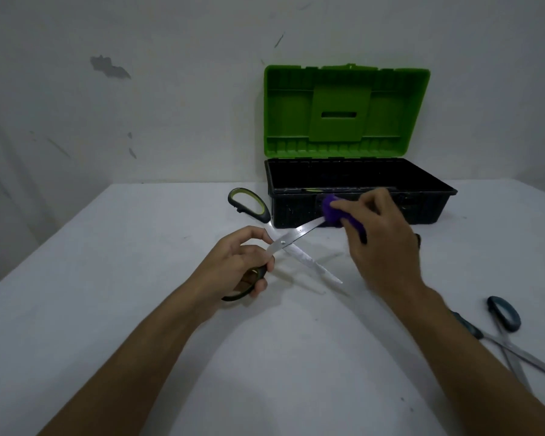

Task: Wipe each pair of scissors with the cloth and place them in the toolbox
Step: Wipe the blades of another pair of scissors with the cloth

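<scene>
- Currently mid-wipe on the yellow-handled scissors (283, 243), blades spread wide in an X over the white table (139, 278).
- Left hand (233, 262): fingers curled round the lower black-and-yellow handle loop, thumb up near the pivot screw; gripping firmly.
- Other handle loop of the same pair sticks out up-left, free, near the toolbox's left front corner.
- Right hand (381, 240): fingers bunched round the purple cloth (334, 210), pinching it onto the upper blade near its tip.
- Cloth wad touching that blade; tip hidden inside the cloth.
- Second blade points down-right toward the table, bare, under the right wrist; contact with the tabletop can't be told.
- Toolbox (422, 209): black base, green lid (343, 111) open and standing upright against the wall (139, 89), sits at the table's far edge just behind the right hand.
- Inside of the base dark; something thin with a yellowish bit along the front inner wall, too dim to identify.
- Teal-handled scissors (507, 325) lying flat on the table at far right, blades partly open, one handle partly covered by the right forearm; well apart from the toolbox.
- Wall scuffed, paint chipped in a few spots.
</scene>
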Motion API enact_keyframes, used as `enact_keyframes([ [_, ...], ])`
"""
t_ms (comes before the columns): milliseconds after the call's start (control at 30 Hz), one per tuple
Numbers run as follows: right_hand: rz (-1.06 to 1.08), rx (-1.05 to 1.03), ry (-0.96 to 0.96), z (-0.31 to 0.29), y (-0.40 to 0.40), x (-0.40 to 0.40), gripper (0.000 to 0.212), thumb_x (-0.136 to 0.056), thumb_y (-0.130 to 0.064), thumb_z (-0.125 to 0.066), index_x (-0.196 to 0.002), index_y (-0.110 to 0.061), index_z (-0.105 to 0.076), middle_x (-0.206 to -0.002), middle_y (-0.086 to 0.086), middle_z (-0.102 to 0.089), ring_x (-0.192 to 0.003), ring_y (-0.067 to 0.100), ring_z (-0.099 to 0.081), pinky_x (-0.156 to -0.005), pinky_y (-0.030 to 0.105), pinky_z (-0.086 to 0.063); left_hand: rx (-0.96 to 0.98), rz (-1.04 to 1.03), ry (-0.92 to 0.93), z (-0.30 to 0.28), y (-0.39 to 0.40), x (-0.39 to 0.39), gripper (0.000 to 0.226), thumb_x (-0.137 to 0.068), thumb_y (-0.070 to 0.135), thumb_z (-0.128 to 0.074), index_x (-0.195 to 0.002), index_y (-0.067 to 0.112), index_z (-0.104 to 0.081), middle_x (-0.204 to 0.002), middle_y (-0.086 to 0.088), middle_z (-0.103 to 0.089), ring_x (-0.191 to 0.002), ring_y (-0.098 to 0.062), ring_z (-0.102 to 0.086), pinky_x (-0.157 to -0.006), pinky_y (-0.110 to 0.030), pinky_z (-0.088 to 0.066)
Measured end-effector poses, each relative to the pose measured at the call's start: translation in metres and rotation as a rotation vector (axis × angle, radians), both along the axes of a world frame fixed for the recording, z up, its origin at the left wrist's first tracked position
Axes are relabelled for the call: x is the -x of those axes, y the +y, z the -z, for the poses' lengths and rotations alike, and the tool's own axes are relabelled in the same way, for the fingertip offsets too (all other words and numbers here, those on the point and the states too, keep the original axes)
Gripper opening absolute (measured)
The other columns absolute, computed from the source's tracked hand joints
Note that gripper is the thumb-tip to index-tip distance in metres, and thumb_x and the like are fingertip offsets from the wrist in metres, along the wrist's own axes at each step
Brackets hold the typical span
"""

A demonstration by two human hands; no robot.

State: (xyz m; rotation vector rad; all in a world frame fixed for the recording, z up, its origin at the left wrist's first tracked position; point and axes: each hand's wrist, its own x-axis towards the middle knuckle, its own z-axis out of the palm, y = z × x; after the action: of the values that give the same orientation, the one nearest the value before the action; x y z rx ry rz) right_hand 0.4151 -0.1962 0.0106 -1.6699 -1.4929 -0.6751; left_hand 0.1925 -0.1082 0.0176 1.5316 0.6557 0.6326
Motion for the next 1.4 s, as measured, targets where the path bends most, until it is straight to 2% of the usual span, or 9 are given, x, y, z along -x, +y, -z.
enact_keyframes([
  [33,0.033,-0.015,0.025,0.0,-0.001,-0.005,0.035,-0.086,-0.009,-0.067,-0.12,-0.016,-0.066,-0.1,0.004,-0.049,-0.084,0.015,-0.05,-0.06,0.027,-0.052,0.0,-0.006,0.003,0.001,0.0,0.0,0.012,-0.096,0.001,-0.051,-0.101,0.01,-0.058,-0.074,-0.01,-0.059,-0.048,-0.022,-0.051,-0.042,-0.02,-0.04],
  [267,-0.227,0.122,-0.126,0.006,-0.003,0.022,0.037,-0.086,-0.023,-0.062,-0.123,-0.02,-0.064,-0.106,0.002,-0.051,-0.087,0.007,-0.047,-0.07,0.007,-0.038,-0.054,-0.017,0.017,0.002,0.001,-0.003,0.012,-0.096,0.002,-0.052,-0.104,0.01,-0.058,-0.072,-0.008,-0.062,-0.049,-0.023,-0.052,-0.05,-0.028,-0.046],
  [500,0.037,-0.036,0.065,0.007,0.0,-0.007,0.042,-0.083,-0.006,-0.071,-0.123,-0.015,-0.064,-0.104,0.004,-0.05,-0.086,0.005,-0.043,-0.067,0.002,-0.032,-0.054,-0.01,0.028,0.005,0.006,0.001,0.013,-0.096,0.001,-0.051,-0.104,0.008,-0.058,-0.072,-0.009,-0.061,-0.048,-0.023,-0.051,-0.051,-0.029,-0.041],
  [700,-0.341,0.153,-0.13,0.01,-0.001,0.012,0.035,-0.089,-0.027,-0.06,-0.124,-0.026,-0.063,-0.109,-0.004,-0.049,-0.083,0.005,-0.048,-0.067,0.013,-0.043,-0.093,-0.02,0.067,0.006,0.006,-0.001,0.013,-0.097,0.005,-0.053,-0.103,0.013,-0.061,-0.072,-0.009,-0.064,-0.051,-0.023,-0.055,-0.052,-0.031,-0.048],
  [933,0.045,-0.006,0.031,0.012,-0.005,-0.017,0.045,-0.079,-0.005,-0.075,-0.122,-0.015,-0.065,-0.103,0.002,-0.051,-0.082,0.005,-0.043,-0.063,0.003,-0.029,-0.068,-0.024,0.07,0.007,0.006,0.002,0.013,-0.095,0.001,-0.052,-0.103,0.008,-0.061,-0.072,-0.01,-0.062,-0.05,-0.026,-0.052,-0.054,-0.033,-0.04],
  [1100,-0.16,0.071,-0.081,0.012,-0.002,0.004,0.039,-0.084,-0.017,-0.069,-0.122,-0.017,-0.064,-0.104,0.0,-0.049,-0.083,0.002,-0.042,-0.065,0.004,-0.033,-0.123,-0.044,0.06,0.002,0.002,-0.001,0.016,-0.095,0.001,-0.052,-0.102,0.01,-0.062,-0.069,-0.008,-0.063,-0.049,-0.024,-0.052,-0.049,-0.029,-0.045],
  [1233,0.01,0.027,0.099,0.011,0.001,-0.015,0.038,-0.086,-0.01,-0.069,-0.123,-0.018,-0.064,-0.103,-0.003,-0.046,-0.079,0.006,-0.045,-0.062,0.016,-0.046,-0.095,-0.049,0.063,0.003,0.005,0.003,0.015,-0.096,0.002,-0.053,-0.104,0.01,-0.061,-0.071,-0.009,-0.063,-0.051,-0.024,-0.053,-0.05,-0.03,-0.045],
  [1300,0.026,-0.008,0.111,0.009,-0.002,-0.02,0.038,-0.086,-0.01,-0.069,-0.123,-0.017,-0.064,-0.102,-0.003,-0.046,-0.078,0.007,-0.044,-0.063,0.01,-0.042,-0.092,-0.1,0.064,0.005,0.007,0.003,0.015,-0.095,0.001,-0.052,-0.103,0.011,-0.06,-0.074,-0.011,-0.064,-0.05,-0.024,-0.054,-0.052,-0.032,-0.045],
  [1400,-0.177,0.008,0.009,0.005,-0.006,0.002,0.04,-0.085,-0.014,-0.069,-0.125,-0.017,-0.063,-0.106,0.0,-0.048,-0.084,0.007,-0.047,-0.068,0.01,-0.041,-0.128,-0.188,0.084,0.008,0.003,-0.003,0.018,-0.093,0.001,-0.051,-0.1,0.016,-0.059,-0.077,-0.012,-0.064,-0.048,-0.021,-0.057,-0.05,-0.033,-0.046],
])
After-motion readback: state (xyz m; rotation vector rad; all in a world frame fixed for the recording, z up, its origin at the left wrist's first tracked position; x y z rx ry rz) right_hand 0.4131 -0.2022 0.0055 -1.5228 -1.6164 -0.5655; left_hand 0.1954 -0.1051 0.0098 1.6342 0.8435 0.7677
